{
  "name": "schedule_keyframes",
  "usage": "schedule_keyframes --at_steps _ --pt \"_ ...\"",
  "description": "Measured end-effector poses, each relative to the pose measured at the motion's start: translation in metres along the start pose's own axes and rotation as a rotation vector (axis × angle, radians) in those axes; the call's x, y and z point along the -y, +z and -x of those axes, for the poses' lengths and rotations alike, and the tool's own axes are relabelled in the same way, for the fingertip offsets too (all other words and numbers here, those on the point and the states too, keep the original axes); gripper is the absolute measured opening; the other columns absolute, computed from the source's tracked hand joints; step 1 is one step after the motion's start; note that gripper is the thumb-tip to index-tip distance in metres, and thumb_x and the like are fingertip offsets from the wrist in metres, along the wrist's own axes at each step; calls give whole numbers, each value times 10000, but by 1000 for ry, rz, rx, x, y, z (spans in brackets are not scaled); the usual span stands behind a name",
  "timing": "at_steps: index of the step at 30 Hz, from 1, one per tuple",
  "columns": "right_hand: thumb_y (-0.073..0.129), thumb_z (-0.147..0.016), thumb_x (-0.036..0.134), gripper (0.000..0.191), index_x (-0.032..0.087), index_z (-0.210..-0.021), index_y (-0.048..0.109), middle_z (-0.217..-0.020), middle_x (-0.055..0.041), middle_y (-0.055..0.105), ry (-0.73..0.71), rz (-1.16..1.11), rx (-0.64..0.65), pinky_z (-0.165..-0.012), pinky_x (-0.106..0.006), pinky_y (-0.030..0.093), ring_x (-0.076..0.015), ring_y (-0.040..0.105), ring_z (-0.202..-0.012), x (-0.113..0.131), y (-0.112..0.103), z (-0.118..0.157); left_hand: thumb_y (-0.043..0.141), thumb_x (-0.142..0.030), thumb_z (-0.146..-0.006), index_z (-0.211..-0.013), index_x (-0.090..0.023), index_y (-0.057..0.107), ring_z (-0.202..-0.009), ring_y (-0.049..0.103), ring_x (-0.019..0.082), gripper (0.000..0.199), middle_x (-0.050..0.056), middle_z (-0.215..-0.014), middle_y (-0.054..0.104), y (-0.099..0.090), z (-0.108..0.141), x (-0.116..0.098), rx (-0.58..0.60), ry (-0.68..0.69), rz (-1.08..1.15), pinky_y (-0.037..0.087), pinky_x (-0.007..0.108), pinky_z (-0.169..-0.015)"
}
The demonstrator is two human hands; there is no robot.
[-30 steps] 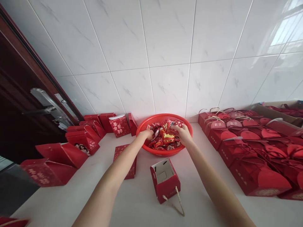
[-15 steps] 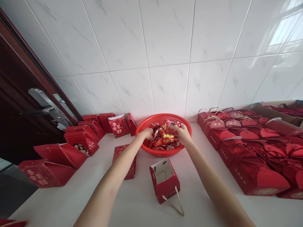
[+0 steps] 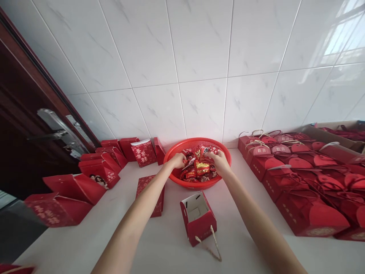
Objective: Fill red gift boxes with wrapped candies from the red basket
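**Worked two-handed in the red basket (image 3: 196,185)**

Had the left hand (image 3: 179,161) at the left side of the heaped wrapped sweets (image 3: 203,167), with fingers curled and a bit of red showing at the tips. Could not tell a grip from a mere touch there. Had the right hand (image 3: 219,160) at the opposite side, with the thumb pointing inward by a dotted red packet (image 3: 213,149). Could not tell whether grasping or only touching it. Found the sweets inside the basket, near the tiled wall (image 3: 202,110) on the pale worktop (image 3: 171,243). Saw an open red box (image 3: 203,228) just in front, with a rope handle (image 3: 216,243) looped out on the near side. Saw another red box (image 3: 144,183) partly hidden by the left forearm. Noted red cartons (image 3: 98,171) standing to the left, near a dark door (image 3: 17,133), and closed red boxes (image 3: 299,217) packed together on the right.
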State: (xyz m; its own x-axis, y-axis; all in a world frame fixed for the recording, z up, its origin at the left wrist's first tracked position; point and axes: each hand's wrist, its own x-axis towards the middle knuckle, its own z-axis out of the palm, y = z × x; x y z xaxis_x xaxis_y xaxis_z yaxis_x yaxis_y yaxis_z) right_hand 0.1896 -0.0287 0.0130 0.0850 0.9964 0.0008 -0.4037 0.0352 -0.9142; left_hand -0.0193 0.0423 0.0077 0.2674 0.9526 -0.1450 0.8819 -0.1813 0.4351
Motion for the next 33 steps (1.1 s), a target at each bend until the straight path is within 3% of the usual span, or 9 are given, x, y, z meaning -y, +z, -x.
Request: schedule_keyframes --at_steps 4,8,12,21,29,33 --pt "797 -555 259 259 199 -682 579 -670 -4 695 -1 4 -2 -571 -291 546 -188 668 -642 0 1 0 733 -108 -592 -602 -166 681 -611 592 155 79 -43 -516 573 -3 4 -2 -130 40 217 439 256 -574" --pt "794 -559 276 276 207 -696 565 -650 1 685 10 15 -21 -484 -264 498 -185 655 -605 -1 0 -2 705 -171 -617 -804 -169 749 -690 643 167 192 -12 -688 702 -7 7 -5 -236 92 486 493 268 -646" --pt "793 -567 271 285 214 -691 543 -606 20 658 20 28 -44 -438 -239 453 -165 628 -554 -2 -1 -3 729 -254 -624 -883 -148 741 -801 678 194 280 38 -841 744 -9 10 -5 -295 140 716 539 313 -762" --pt "783 -562 261 249 201 -682 573 -695 -4 701 -10 0 -20 -569 -272 542 -185 674 -673 0 0 -2 802 -334 -583 -1060 -145 698 -711 659 157 523 7 -788 699 -6 24 -4 -211 169 939 548 301 -708" --pt "774 -565 249 227 195 -688 591 -705 -18 714 -12 -16 -20 -604 -307 570 -201 685 -677 0 0 -2 800 -230 -564 -1060 -180 703 -976 663 202 509 33 -1104 711 -4 27 -11 -143 193 903 545 292 -798" --pt "775 -572 251 214 194 -689 606 -696 -23 712 -22 -25 -12 -591 -302 569 -204 688 -675 0 1 -1 741 -164 -585 -1092 -190 694 -998 667 201 511 19 -1043 718 -5 28 -11 -116 183 891 543 295 -835"
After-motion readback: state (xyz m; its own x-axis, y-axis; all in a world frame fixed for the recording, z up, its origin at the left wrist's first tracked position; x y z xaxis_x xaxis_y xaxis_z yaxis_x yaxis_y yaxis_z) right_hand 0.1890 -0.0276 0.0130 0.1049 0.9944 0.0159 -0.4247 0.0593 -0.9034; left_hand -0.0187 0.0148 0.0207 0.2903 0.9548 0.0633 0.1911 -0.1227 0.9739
